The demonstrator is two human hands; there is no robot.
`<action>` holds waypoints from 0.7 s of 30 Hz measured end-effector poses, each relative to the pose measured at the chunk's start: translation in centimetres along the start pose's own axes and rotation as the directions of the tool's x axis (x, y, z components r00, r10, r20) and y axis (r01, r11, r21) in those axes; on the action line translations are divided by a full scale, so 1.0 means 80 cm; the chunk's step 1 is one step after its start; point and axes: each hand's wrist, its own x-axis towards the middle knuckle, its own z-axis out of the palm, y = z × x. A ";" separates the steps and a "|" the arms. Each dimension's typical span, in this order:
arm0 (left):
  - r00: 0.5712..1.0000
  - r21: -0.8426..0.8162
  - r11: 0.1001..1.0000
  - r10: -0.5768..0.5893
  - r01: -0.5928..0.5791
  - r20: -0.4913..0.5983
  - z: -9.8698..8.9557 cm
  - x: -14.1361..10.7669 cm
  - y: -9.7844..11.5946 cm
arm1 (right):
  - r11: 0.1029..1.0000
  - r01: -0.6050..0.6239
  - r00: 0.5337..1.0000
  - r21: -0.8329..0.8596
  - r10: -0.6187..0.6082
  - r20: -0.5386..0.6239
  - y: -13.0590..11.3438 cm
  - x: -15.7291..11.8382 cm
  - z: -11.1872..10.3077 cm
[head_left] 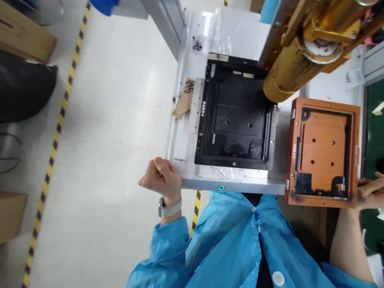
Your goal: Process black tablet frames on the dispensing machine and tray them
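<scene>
My left hand (162,178), closed in a fist with nothing visible in it, is at the left front corner of the white machine bed (234,184). A watch (170,208) is on that wrist. At the right picture edge, my right hand (370,192) is beside an orange frame-like fixture (306,150); the fixture hides part of it and the picture edge cuts off its fingers. Whether it grips anything I cannot tell. The orange fixture overhangs the bed's front edge. Left of it a black rectangular fixture (237,112) with a recessed middle lies flat on the bed.
A brass-coloured cylinder (288,76) on a machine head hangs over the black fixture's right rear corner. Torn brown tape (183,100) with black bits lies left. A grey upright (168,24) stands behind. Cardboard boxes (27,32) and a black bag (24,86) sit beyond the striped floor line (64,100).
</scene>
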 end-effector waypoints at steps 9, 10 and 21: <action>1.000 -0.017 1.000 0.020 -0.020 -0.001 0.000 0.004 -0.002 | 0.999 0.011 0.995 0.031 -0.014 0.096 0.025 -0.011 -0.013; 1.000 -0.016 1.000 0.024 -0.024 -0.005 0.000 0.004 -0.002 | 1.000 0.007 0.994 0.029 -0.010 0.106 0.027 -0.011 -0.013; 0.984 -0.179 0.976 -0.141 0.120 -0.107 -0.008 0.015 -0.026 | 0.991 -0.028 0.977 -0.128 0.054 0.208 0.002 -0.020 -0.024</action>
